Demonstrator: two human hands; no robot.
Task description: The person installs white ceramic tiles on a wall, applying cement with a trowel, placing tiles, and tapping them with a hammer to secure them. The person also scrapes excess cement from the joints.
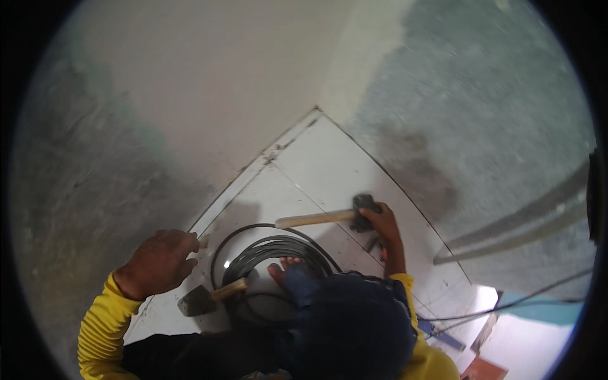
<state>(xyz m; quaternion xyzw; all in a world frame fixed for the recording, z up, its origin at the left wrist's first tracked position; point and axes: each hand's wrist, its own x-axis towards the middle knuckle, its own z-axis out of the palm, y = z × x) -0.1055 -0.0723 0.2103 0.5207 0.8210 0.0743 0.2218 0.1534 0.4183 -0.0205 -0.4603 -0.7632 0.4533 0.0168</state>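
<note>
My right hand [385, 229] grips a mallet [316, 219] by its dark, blocky head, and the pale wooden handle points left over the white floor tiles [329, 164]. At the left, my left hand [161, 261] hovers by the wall's foot with its fingers curled. A small tan end pokes out past those fingers; the rest of that thing is hidden. Below this hand lies a trowel [197, 301] with a grey blade and a wooden handle. Between my hands a coil of dark cable [272, 246] rests on the tiles. Beneath my right hand is a small dark object [373, 244], too blurred to name.
Two patchy plastered walls [240, 82] meet at the corner ahead. My bare foot [291, 261] stands inside the coil, below the mallet. Thin cables [481, 313] run off to the right, past a blue object [446, 335] on the floor.
</note>
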